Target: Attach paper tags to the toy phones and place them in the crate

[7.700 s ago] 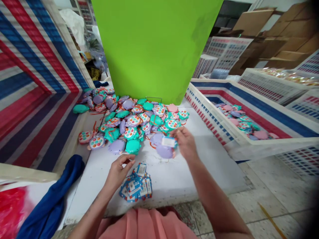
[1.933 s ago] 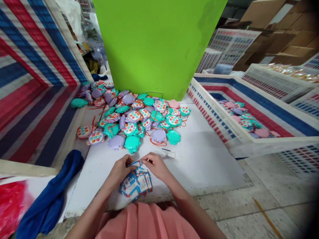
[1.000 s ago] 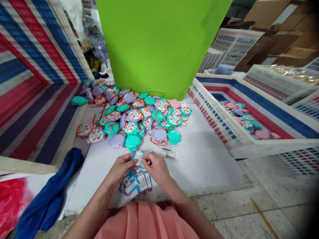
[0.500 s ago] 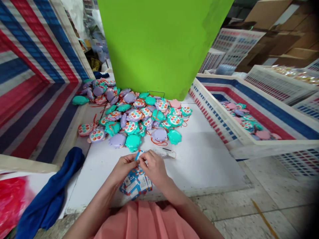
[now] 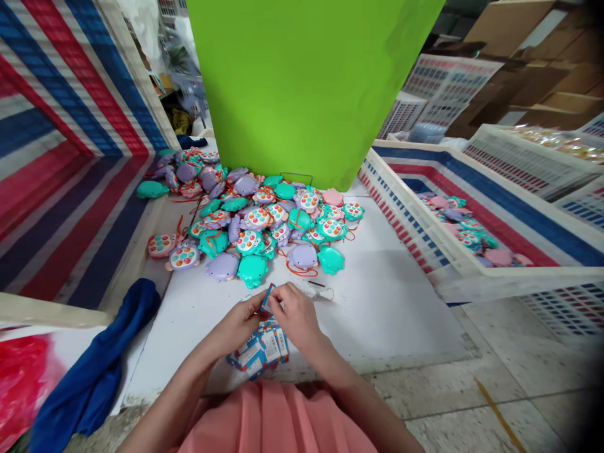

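Between my two hands a small blue printed card (image 5: 267, 298) is held up at a slant. My left hand (image 5: 246, 314) pinches its lower left side with thumb and fingers. From the right, my right hand (image 5: 291, 309) has its fingers closed against the card's other side; its fingertips are partly hidden. Below them a loose pile of blue and white printed cards (image 5: 264, 350) lies on the white tabletop (image 5: 377, 302). Just beyond my hands sit a teal toy (image 5: 252, 270) and a purple toy (image 5: 302, 256) with an orange cord. A small hooked tool (image 5: 325, 294) lies right of my hands.
A heap of teal, purple and pink animal toys (image 5: 257, 218) spreads before a tall green panel (image 5: 306, 88). At right stands a white crate (image 5: 519, 277) with striped lining and toys; at left, a striped-lined crate (image 5: 94, 214) and a blue cloth (image 5: 108, 358).
The card between my hands has turned to a narrower, more edge-on angle. My left hand has shifted slightly right and down; the toys have stayed put.
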### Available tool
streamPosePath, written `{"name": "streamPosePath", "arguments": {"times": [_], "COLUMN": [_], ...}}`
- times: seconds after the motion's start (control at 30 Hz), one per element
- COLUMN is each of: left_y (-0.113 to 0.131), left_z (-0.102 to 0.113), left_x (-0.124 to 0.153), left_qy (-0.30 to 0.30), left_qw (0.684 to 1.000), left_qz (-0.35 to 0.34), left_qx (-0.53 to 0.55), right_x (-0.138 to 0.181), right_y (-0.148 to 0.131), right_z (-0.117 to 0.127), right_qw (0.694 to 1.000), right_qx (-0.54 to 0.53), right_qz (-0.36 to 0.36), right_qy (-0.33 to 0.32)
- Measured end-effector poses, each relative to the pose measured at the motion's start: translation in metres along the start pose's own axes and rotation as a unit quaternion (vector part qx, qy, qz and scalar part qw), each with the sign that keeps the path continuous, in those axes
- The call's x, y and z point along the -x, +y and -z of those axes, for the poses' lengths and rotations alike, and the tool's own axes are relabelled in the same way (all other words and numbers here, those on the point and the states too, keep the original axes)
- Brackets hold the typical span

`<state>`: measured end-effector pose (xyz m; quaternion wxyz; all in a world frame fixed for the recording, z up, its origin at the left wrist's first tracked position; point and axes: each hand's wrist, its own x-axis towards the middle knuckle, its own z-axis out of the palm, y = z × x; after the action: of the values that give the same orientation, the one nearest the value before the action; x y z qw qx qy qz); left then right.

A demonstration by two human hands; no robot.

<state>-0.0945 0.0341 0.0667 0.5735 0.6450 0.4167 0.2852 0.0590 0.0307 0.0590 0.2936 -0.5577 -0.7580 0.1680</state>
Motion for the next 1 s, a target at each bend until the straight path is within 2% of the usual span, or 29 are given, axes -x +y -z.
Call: {"name": "streamPosePath", "arguments": {"times": [0.1, 0.2, 0.33, 0.43, 0.57, 0.77, 0.9, 1.0], "left_y": [0.002, 0.004, 0.014, 0.020, 0.021, 0.021, 0.024, 0.021], "left_z": [0.004, 0.004, 0.001, -0.001, 0.001, 0.006, 0.010, 0.017], "left_x": [0.004, 0.006, 0.009, 0.012, 0.014, 0.014, 0.016, 0.016], "left_qy": [0.009, 0.024, 0.010, -0.004, -0.027, -0.039, -0.050, -0.059], "left_qw": [0.992, 0.965, 0.917, 0.889, 0.889, 0.889, 0.923, 0.951], "left_qz": [0.017, 0.025, 0.030, 0.019, -0.020, -0.022, -0.016, 0.000], "left_qx": [-0.122, -0.260, -0.398, -0.457, -0.456, -0.455, -0.381, -0.304], "right_x": [0.002, 0.006, 0.009, 0.009, 0.008, 0.006, 0.007, 0.008], "right_y": [0.011, 0.018, 0.019, 0.014, 0.008, 0.010, 0.012, 0.014], "right_z": [-0.001, -0.004, -0.005, 0.002, 0.011, 0.017, 0.017, 0.017], "right_qw": [0.988, 0.962, 0.938, 0.925, 0.920, 0.934, 0.957, 0.958], "right_qx": [-0.146, -0.254, -0.326, -0.354, -0.350, -0.285, -0.222, -0.228], "right_qz": [-0.032, -0.068, -0.087, -0.082, -0.058, -0.012, 0.009, -0.002], "right_qy": [-0.037, -0.076, -0.080, -0.108, -0.165, -0.214, -0.189, -0.176]}}
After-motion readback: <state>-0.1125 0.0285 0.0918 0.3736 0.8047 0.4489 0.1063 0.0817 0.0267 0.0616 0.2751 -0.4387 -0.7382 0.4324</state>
